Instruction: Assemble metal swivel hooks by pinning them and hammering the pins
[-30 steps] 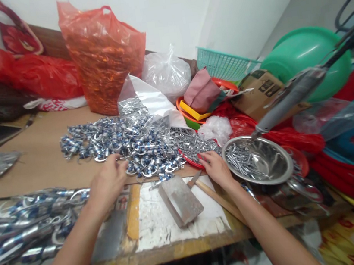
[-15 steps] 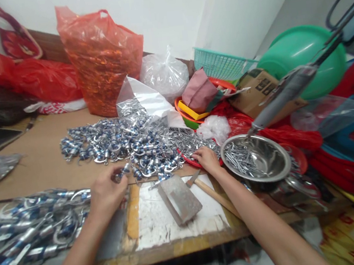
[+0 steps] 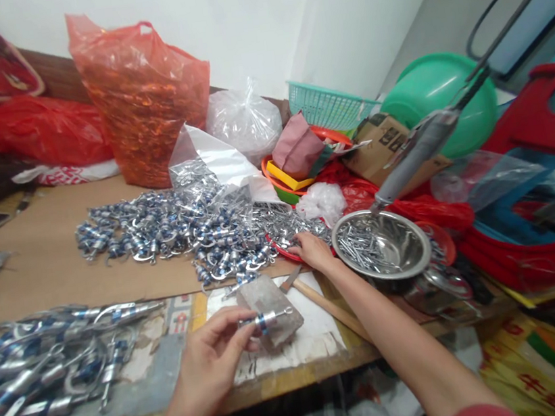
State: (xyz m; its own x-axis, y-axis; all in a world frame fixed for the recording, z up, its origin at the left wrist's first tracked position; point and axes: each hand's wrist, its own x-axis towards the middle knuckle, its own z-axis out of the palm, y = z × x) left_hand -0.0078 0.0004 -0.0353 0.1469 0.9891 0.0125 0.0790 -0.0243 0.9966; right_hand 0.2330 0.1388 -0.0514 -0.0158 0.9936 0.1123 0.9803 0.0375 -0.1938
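My left hand (image 3: 210, 357) is closed on a silver and blue hook bolt (image 3: 270, 319), pinched between thumb and fingers. The bolt lies nearly level, its small looped end pointing right, above a grey metal block (image 3: 262, 292). My right hand (image 3: 312, 251) reaches into a red tray (image 3: 280, 252) of small silver metal pieces (image 3: 276, 220). Its fingers are bent down among the pieces; what they grip is hidden. A large heap of similar hook bolts (image 3: 147, 225) spreads over the cardboard. More bolts (image 3: 38, 376) lie at the near left.
A steel bowl (image 3: 412, 238) of silver pins stands right of my right hand. Beside the block lies a wooden-handled tool (image 3: 328, 303). A grey lever handle (image 3: 405, 164) slants above the bowl. Behind are an orange bag (image 3: 146, 102), a clear bag (image 3: 244, 120) and a green basin (image 3: 462, 95).
My left hand has moved right and nearer me, from beside the heap to over the block, carrying the hook bolt. My right hand stays at the red tray. The view has shifted slightly.
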